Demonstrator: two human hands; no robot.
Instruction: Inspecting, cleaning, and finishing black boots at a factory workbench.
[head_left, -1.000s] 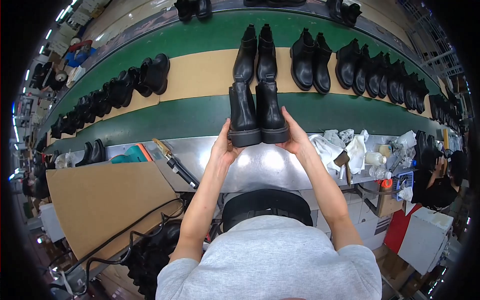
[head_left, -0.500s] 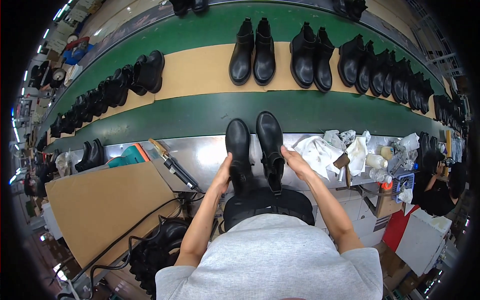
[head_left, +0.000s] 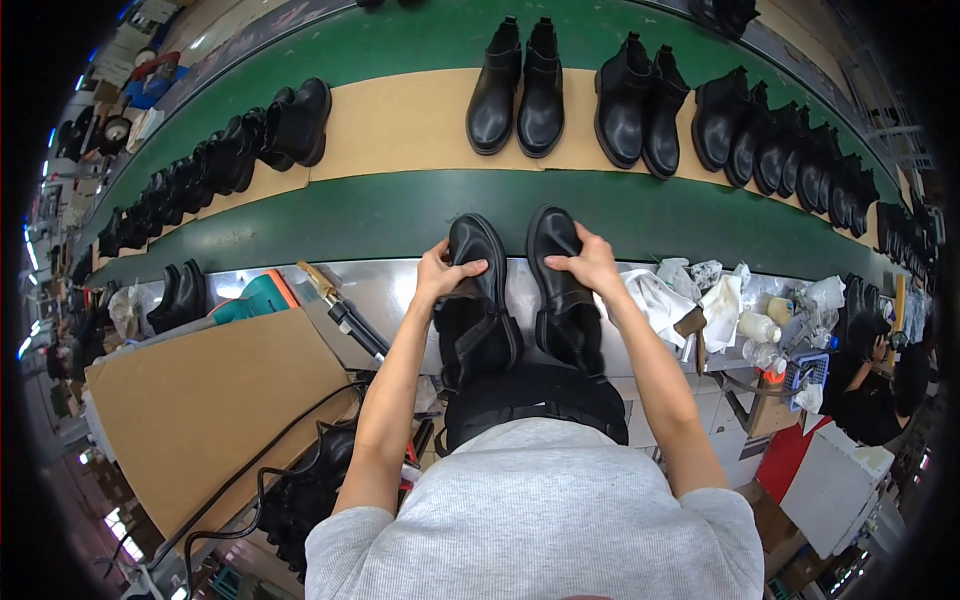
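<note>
Two black leather ankle boots lie in front of me over the metal edge of the bench, toes pointing away. My left hand (head_left: 445,273) grips the left boot (head_left: 484,300) around its forefoot, thumb across the top. The right boot (head_left: 562,298) is held the same way by my right hand (head_left: 590,259), with the thumb over its vamp. Both boots are tilted, and their inner sole edges face each other. Their shafts reach back toward my waist.
Black boots in pairs (head_left: 540,95) stand on cardboard strips (head_left: 400,120) along the green conveyor belt (head_left: 385,222). White rags (head_left: 722,305) and bottles (head_left: 758,327) lie at right. A teal heat gun (head_left: 262,298), brush (head_left: 318,278) and cardboard sheet (head_left: 215,400) are at left. Another person (head_left: 880,385) sits far right.
My hands have moved forward from the boots' sides to their forefeet. The boots, upright before, are now tilted outward with the gap between them wider at the toes.
</note>
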